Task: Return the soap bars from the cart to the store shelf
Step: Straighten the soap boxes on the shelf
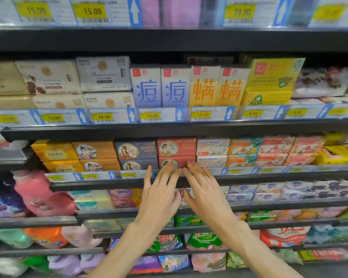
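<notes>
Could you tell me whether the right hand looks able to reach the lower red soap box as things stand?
Probably yes: the right hand is open, its fingertips already at the front of the lower red soap box, with nothing between them; the left hand sits alongside.

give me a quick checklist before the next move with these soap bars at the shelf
1. Left hand free: ok, fingers straight, holding nothing.
2. Right hand free: ok, open as well.
3. Both hands at the red soap boxes: ok, fingertips reach the lower box.
4. Red stack lined up with the navy soap boxes beside it: ok.
5. Price rail unobstructed: not ok, hands cover part of it.
6. Soap left in the cart: cannot tell, cart out of view.
</notes>
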